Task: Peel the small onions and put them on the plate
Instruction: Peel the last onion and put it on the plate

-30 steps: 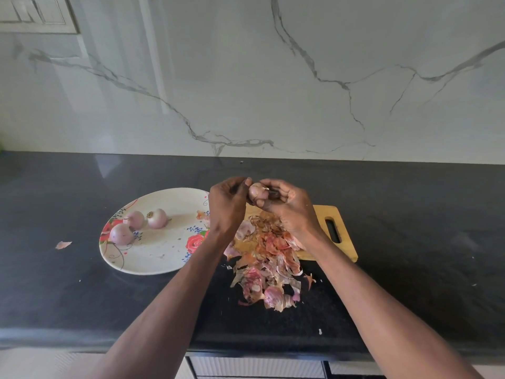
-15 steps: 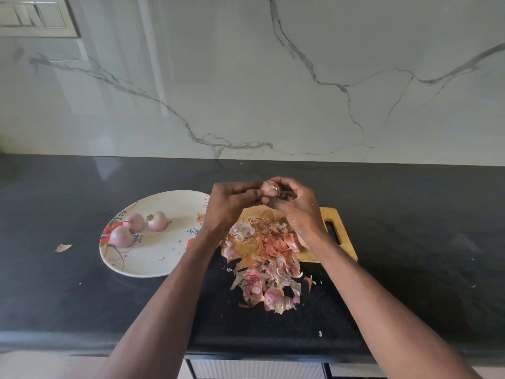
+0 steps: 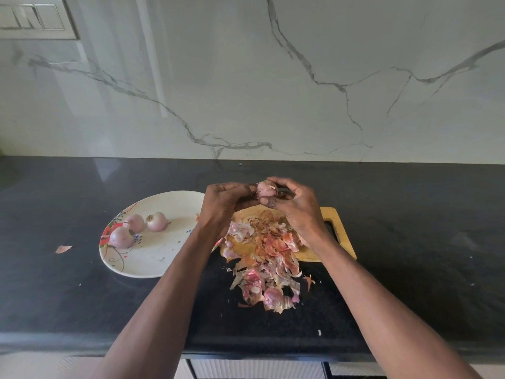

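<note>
Nearest, peelings (image 3: 266, 258) heaped across worktop (image 3: 410, 242) and cutting board (image 3: 343, 242), dropped straight below the work. Above, left hand (image 3: 222, 202) and right hand (image 3: 296, 206), fingers curled tight round one onion (image 3: 265, 188), likely stripping skin. Leftward, three peeled onions (image 3: 136, 228) parked on plate (image 3: 153, 258).

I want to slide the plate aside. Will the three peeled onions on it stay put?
Probably not: the peeled onions look round and smooth, so they would likely roll. The plate seems shallow and glossy, offering little grip or rim to stop them.
</note>
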Demonstrator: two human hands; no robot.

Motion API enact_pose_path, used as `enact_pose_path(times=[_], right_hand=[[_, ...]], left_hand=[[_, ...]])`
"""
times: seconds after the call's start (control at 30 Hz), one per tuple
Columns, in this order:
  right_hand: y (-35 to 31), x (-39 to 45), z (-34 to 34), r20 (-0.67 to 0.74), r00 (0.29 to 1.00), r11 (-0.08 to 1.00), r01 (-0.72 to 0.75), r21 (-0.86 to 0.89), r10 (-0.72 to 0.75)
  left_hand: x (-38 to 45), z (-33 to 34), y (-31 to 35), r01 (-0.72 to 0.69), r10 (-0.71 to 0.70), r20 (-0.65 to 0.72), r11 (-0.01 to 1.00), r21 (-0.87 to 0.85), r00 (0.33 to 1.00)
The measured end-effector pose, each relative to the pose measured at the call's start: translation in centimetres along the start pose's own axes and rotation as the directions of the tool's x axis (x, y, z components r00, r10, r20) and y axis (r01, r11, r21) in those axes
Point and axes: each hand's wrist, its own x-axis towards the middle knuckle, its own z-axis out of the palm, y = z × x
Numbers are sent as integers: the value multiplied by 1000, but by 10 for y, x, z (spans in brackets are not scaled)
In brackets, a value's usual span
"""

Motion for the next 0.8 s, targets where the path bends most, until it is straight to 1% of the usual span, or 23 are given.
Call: enact_pose_path(times=[0.13,0.27,0.33,0.4,0.47,0.53,0.6,0.63,0.73,0.8], right_hand=[[1,2,-1,4,1000,1000,-1,-7,1],[2,1,-2,9,1000,1000,4,-8,-4],[1,1,-2,4,1000,1000,-8,18,8],[1,1,-2,-15,999,996,-31,81,32],[-1,1,-2,-22,999,991,-45,123,49],[-1,1,-1,-26,998,992,-54,116,58],[-1,1,-2,-37,997,992,-62,108,67],[0,2,-2,-43,997,993,-64,104,69],[3,3,-1,-54,994,994,-87,71,91],[3,3,-1,-45,993,993,-105,48,107]], left_hand=[[1,0,-1,36,-36,-20,999,-22,999],[3,-2,0,87,-86,22,996,-21,996],[3,-2,0,98,-96,28,995,-38,995],[2,0,0,67,-67,19,997,-27,998],[1,1,-1,37,-37,9,999,19,999],[1,1,-2,36,-36,14,999,15,999],[-1,2,0,36,-35,43,999,-28,998],[-3,3,1,22,-20,64,1000,-20,998],[-7,5,0,-61,50,119,994,91,992],[-7,5,-3,-113,97,110,981,155,989]])
